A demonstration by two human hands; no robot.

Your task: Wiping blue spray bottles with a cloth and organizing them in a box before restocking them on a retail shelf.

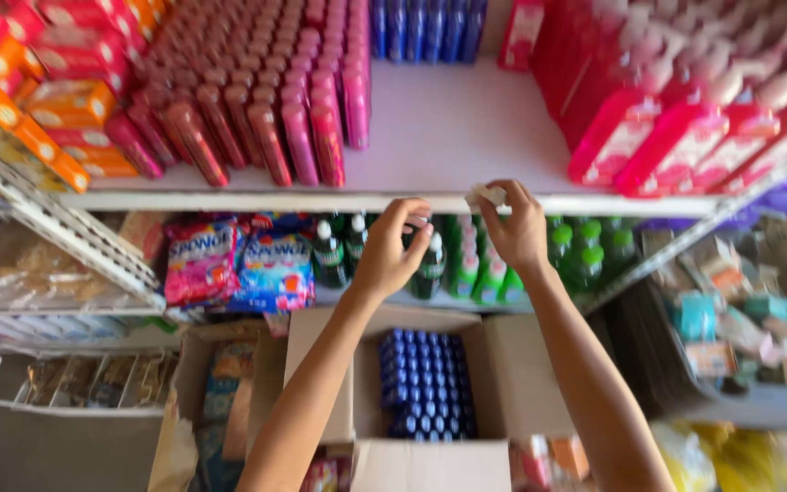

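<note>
My right hand is raised at the front edge of a white shelf and pinches a small white paper tag against that edge. My left hand hovers just to the left of it, fingers curled, its fingertips close to the shelf edge; whether it holds anything I cannot tell. Below my forearms stands an open cardboard box packed with several blue-capped bottles.
On the shelf stand rows of pink-red bottles, blue bottles at the back and red spray bottles on the right. Green bottles and pink-blue sachets fill the shelf below. Wire racks stand left, a crowded bin right.
</note>
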